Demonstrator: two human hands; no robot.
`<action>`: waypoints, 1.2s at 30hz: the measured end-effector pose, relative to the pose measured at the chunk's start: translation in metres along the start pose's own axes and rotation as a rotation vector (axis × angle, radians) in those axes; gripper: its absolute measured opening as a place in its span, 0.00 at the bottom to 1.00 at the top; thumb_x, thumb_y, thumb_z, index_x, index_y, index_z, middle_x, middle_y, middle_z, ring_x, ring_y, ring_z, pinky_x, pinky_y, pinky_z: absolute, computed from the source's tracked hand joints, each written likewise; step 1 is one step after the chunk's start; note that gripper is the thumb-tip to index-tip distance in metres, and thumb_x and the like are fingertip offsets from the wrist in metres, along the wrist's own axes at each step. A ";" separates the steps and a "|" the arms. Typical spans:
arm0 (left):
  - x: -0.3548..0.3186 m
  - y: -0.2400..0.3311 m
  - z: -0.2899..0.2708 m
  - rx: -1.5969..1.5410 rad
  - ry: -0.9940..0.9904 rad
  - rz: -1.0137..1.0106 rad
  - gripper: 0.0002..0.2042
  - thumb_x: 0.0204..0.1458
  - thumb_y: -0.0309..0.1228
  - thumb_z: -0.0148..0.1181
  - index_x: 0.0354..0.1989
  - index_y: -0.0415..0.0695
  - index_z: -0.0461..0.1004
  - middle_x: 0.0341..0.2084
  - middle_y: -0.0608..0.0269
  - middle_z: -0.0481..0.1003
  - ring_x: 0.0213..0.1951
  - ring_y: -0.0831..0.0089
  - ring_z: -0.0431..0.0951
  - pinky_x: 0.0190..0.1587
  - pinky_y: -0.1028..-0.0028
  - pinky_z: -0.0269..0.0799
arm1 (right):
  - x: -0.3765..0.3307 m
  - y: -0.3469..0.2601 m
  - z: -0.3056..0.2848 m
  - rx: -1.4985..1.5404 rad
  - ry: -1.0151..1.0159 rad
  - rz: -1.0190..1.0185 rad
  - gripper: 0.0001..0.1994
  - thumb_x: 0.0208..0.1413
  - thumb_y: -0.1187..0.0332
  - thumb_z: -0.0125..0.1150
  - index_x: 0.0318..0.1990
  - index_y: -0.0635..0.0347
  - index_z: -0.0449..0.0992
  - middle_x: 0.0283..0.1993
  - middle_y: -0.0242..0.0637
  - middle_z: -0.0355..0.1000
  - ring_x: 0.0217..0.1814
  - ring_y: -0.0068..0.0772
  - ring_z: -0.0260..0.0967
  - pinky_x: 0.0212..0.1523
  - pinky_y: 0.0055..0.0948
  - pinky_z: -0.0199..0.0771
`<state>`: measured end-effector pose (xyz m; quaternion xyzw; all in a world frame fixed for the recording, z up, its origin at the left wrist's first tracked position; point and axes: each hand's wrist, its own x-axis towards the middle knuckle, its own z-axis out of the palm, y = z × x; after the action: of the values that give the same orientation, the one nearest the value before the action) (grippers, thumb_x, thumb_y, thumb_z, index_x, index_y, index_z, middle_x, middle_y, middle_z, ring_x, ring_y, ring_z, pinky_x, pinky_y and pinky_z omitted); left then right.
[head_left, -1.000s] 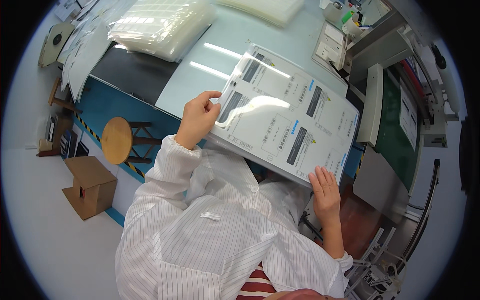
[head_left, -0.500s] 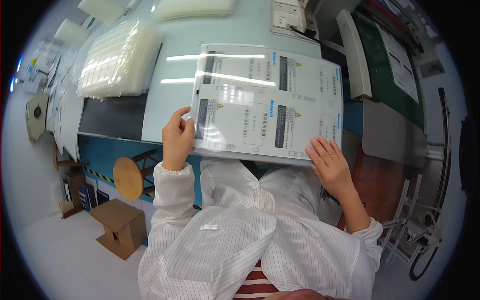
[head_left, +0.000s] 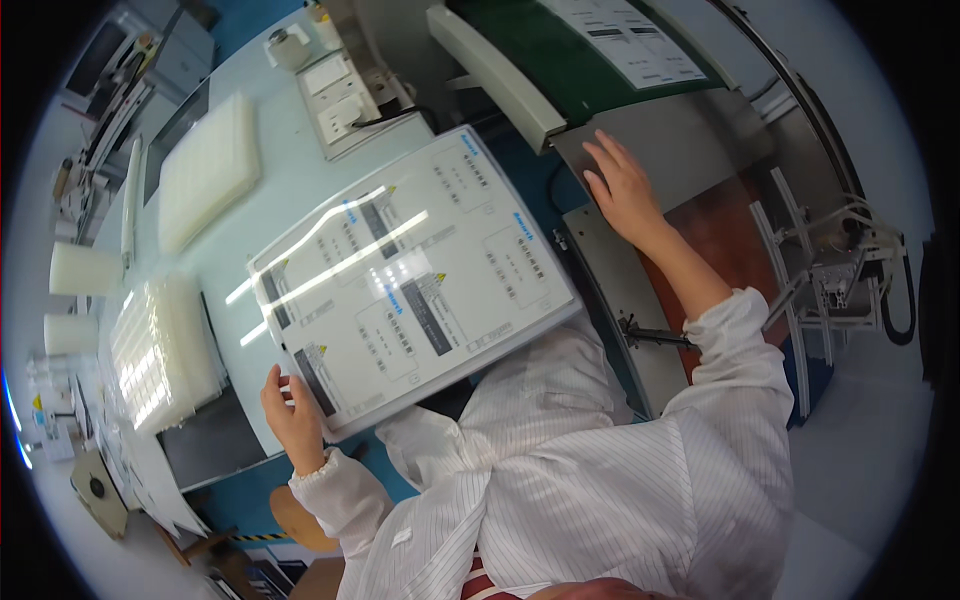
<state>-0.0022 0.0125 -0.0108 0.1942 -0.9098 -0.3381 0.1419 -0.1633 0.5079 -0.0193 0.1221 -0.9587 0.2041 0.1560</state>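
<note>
A stack of clear-faced printed label sheets [head_left: 455, 265], with dark blocks, yellow triangles and line frames, lies at the near edge of the light green table and juts over it above my lap. Beside the stack's near left corner is my left hand [head_left: 293, 420], its fingers loosely bent and apart, gripping nothing that I can see. My right hand [head_left: 625, 195] is off the sheets, fingers spread, over the grey metal plate [head_left: 680, 150] at the end of a green conveyor belt [head_left: 510, 40]. A similar printed sheet [head_left: 625, 45] rides flat on that belt.
Bundles of whitish translucent sheets [head_left: 208, 170] and a plastic-wrapped bundle [head_left: 165, 350] stand on the table's left. A socket box [head_left: 338, 105] with a black cable is at its far edge. A metal frame with cables [head_left: 830, 285] stands at the right, a wooden stool [head_left: 300, 515] below.
My right hand has left the stack and moved up and right to the conveyor's end. My left hand stays by the stack's left edge. The view has turned to the right.
</note>
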 end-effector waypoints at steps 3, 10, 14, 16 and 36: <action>0.010 -0.005 0.014 0.075 0.001 0.034 0.21 0.61 0.37 0.51 0.54 0.32 0.67 0.41 0.54 0.70 0.36 0.69 0.71 0.38 0.72 0.68 | 0.019 0.066 0.015 -0.260 0.113 0.170 0.22 0.60 0.64 0.51 0.60 0.63 0.64 0.67 0.53 0.54 0.69 0.54 0.51 0.67 0.44 0.52; 0.012 -0.013 0.031 0.117 -0.052 0.001 0.24 0.63 0.40 0.48 0.55 0.29 0.65 0.46 0.46 0.67 0.45 0.59 0.69 0.48 0.68 0.65 | 0.043 0.146 0.029 -0.414 0.213 0.422 0.24 0.63 0.59 0.45 0.63 0.63 0.60 0.69 0.51 0.51 0.73 0.50 0.43 0.70 0.50 0.41; 0.010 -0.014 0.041 0.273 0.085 0.090 0.25 0.62 0.42 0.49 0.55 0.28 0.65 0.46 0.42 0.67 0.49 0.52 0.67 0.54 0.64 0.61 | 0.056 0.164 0.031 -0.441 0.230 0.474 0.23 0.64 0.59 0.43 0.62 0.62 0.61 0.69 0.49 0.51 0.74 0.49 0.42 0.71 0.50 0.40; 0.009 -0.014 0.042 0.217 0.075 0.006 0.26 0.63 0.42 0.47 0.55 0.27 0.63 0.49 0.42 0.65 0.50 0.52 0.67 0.55 0.62 0.61 | 0.062 0.171 0.030 -0.446 0.254 0.469 0.23 0.64 0.60 0.43 0.62 0.62 0.62 0.68 0.50 0.53 0.73 0.49 0.44 0.70 0.50 0.40; 0.012 -0.008 0.041 -0.002 0.080 -0.144 0.26 0.61 0.42 0.52 0.56 0.29 0.64 0.49 0.51 0.65 0.48 0.65 0.67 0.53 0.71 0.62 | 0.078 0.189 0.023 -0.441 0.174 0.605 0.29 0.64 0.52 0.38 0.68 0.59 0.52 0.73 0.45 0.46 0.76 0.44 0.37 0.71 0.47 0.36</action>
<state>-0.0270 0.0248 -0.0446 0.2723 -0.8868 -0.3402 0.1539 -0.2977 0.6523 -0.0786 -0.2208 -0.9554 0.0394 0.1921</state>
